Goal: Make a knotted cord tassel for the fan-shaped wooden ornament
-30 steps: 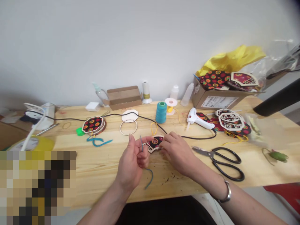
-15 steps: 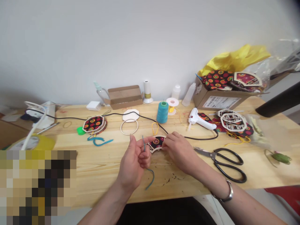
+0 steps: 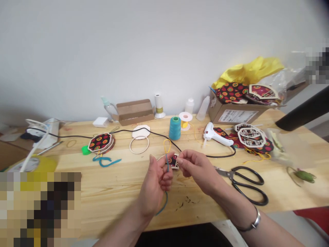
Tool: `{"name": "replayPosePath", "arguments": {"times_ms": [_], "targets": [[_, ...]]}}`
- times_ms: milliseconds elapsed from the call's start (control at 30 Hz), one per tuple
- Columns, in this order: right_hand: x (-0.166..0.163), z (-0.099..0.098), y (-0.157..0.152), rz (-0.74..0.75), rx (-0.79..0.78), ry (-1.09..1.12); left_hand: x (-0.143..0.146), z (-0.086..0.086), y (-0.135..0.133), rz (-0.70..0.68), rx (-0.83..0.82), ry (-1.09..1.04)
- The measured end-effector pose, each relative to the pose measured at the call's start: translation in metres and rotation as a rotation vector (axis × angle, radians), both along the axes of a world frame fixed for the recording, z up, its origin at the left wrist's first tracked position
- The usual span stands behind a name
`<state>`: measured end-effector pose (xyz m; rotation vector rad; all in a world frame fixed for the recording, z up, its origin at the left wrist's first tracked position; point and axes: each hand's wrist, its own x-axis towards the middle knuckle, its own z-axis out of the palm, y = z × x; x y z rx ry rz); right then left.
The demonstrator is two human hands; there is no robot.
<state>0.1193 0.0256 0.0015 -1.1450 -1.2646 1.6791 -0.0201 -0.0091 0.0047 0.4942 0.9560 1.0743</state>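
My left hand (image 3: 156, 181) pinches a teal cord (image 3: 167, 167) between thumb and fingers; the cord's loose end hangs below the palm toward the table edge. My right hand (image 3: 196, 168) is closed on a small fan-shaped ornament (image 3: 173, 161) with red-patterned black fabric and a pale wooden frame. A yellow cord loop (image 3: 167, 145) stands up from the ornament. Both hands meet just above the wooden table (image 3: 108, 188), near its front edge. The teal cord's upper end sits right against the ornament.
Black scissors (image 3: 246, 183) lie right of my right hand. A white glue gun (image 3: 215, 134) with a black cable, a teal thread cone (image 3: 174, 128), a wooden ring (image 3: 139, 144), finished ornaments (image 3: 100, 142) and a cardboard box (image 3: 236, 111) of fabric pieces stand further back.
Both hands have lifted the ornament off the table and drawn closer together. The teal cord's tip now lies against the ornament, and the yellow loop stands higher.
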Motion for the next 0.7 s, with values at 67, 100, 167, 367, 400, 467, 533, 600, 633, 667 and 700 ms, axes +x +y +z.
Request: {"name": "replayPosePath", "arguments": {"times_ms": [67,100,167,367,400,467,533,600,633,667,700], "targets": [[-0.001,-0.001,-0.001,0.06,-0.048,0.021,0.004,0.0,-0.001,-0.006,0.025,0.022],[-0.001,-0.001,-0.001,0.097,-0.064,0.031,0.005,-0.001,-0.001,-0.008,0.038,0.037],[0.0,-0.001,-0.001,0.166,-0.077,0.054,0.006,-0.003,-0.002,-0.013,0.067,0.067],[0.002,0.002,-0.002,0.151,-0.077,0.071,0.006,-0.013,-0.006,-0.076,0.146,0.16],[0.002,0.001,-0.002,0.139,-0.063,0.06,0.006,-0.014,-0.006,-0.087,0.155,0.17],[0.005,-0.002,-0.001,0.108,-0.019,0.038,0.007,-0.016,-0.006,-0.101,0.163,0.18],[0.008,-0.006,0.001,0.087,0.021,0.02,0.008,-0.016,-0.005,-0.101,0.15,0.187],[0.012,-0.008,0.002,0.081,0.036,0.0,0.01,-0.015,-0.004,-0.095,0.117,0.208],[0.013,-0.009,0.003,0.077,0.04,-0.011,0.011,-0.014,-0.004,-0.096,0.101,0.219],[0.014,-0.008,0.004,0.071,0.044,-0.02,0.012,-0.012,-0.004,-0.1,0.089,0.229],[0.015,-0.008,0.005,0.065,0.05,-0.027,0.012,-0.011,-0.003,-0.107,0.082,0.239]]}}
